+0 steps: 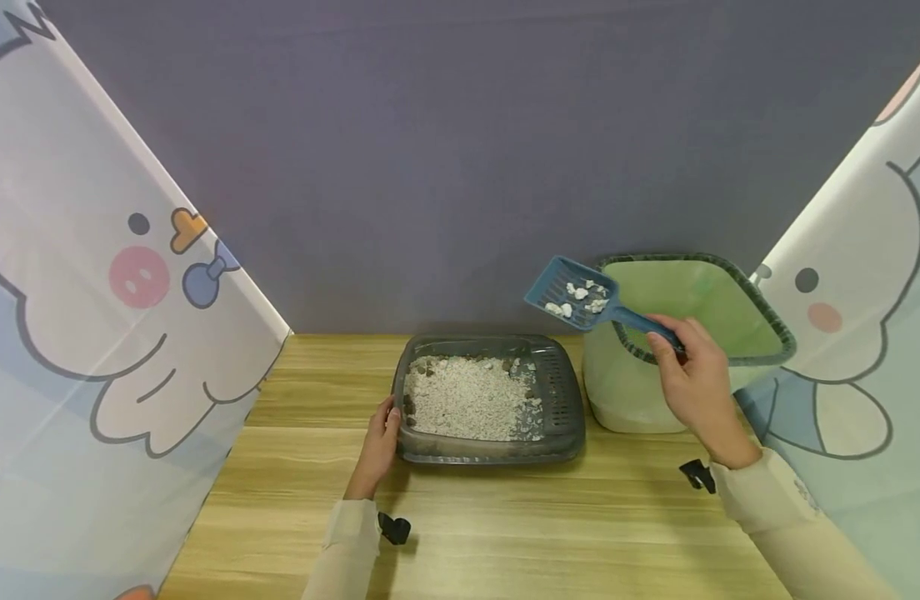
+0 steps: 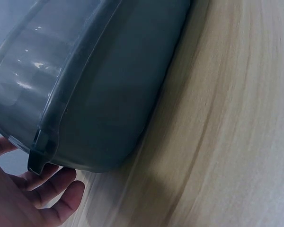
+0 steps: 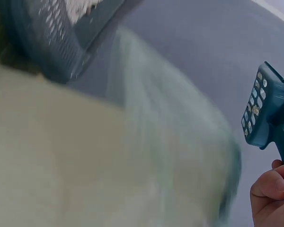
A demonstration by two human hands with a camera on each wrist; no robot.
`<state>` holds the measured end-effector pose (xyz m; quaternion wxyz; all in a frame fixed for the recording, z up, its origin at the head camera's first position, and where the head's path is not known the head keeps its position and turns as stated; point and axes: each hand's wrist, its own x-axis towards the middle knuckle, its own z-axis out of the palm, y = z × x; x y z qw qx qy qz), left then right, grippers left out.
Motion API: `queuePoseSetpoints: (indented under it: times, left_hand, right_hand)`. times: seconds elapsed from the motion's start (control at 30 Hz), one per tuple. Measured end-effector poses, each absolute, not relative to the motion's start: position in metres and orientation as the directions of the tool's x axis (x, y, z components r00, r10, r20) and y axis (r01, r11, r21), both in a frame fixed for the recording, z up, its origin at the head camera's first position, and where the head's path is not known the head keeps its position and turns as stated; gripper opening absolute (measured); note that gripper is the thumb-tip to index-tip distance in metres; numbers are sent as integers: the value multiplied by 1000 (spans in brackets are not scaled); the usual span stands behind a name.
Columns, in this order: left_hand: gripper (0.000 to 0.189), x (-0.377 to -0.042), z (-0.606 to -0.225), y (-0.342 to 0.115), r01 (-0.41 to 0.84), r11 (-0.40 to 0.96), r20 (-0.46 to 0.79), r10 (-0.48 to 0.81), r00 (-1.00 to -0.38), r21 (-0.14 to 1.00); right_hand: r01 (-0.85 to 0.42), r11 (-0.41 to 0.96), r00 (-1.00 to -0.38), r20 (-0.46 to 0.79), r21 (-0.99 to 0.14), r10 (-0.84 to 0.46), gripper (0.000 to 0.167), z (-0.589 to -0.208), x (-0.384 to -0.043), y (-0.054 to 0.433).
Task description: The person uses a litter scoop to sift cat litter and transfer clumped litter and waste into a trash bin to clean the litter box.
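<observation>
A grey litter box (image 1: 490, 452) sits on the wooden table, with pale litter (image 1: 471, 400) and some dark lumps along its edges. At its left side my left hand (image 1: 380, 439) grips the rim; in the left wrist view, the fingers (image 2: 57, 187) curl beneath the lip. My right hand (image 1: 697, 385) holds a blue litter scoop (image 1: 617, 312) by its handle. Several white clumps (image 1: 577, 292) lie on the slotted scoop head, which is raised near the left edge of the green bin (image 1: 632, 392). The right wrist view shows the scoop (image 3: 274, 101) from below.
The bin's dark-edged mouth (image 1: 778, 333) opens upward just right of the litter box. A grey backdrop (image 1: 430, 167) stands behind the table (image 1: 295, 500), and cartoon-printed curtains (image 1: 77, 208) flank both sides. Bare table lies in front of the box.
</observation>
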<state>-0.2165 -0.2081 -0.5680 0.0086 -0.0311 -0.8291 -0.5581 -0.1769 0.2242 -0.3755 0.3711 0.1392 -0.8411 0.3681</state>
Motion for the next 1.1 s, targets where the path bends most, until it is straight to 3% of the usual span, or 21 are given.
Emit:
queuePoseSetpoints:
  times: [0.23,0.43,0.6,0.93,1.1]
  left_hand:
    - [58,-217,-570,-206,69,395,61,33,-998,916]
    - [59,-218,-571,-205,77,386,60,56,-997,919]
    - [57,-217,-573,-206,64,372,54,36,-998,926]
    - [58,-216,-570,-209,58,352,43,50,-998,934]
    - [59,-217,-571,-210,49,364,34,48,-998,930]
  right_hand:
    - [-450,745,-610,779,-492,147,24,-367,-171,265]
    - [-338,764,-582,760,-550,289,28,-365,-164,297]
    - [-323,784,-546,781,-530,303,30,-373,-167,312]
    - [-410,756,-347,854,-511,389,12,-382,-177,318]
    - [-364,771,-420,831,-523,365,16,-383,-176,317]
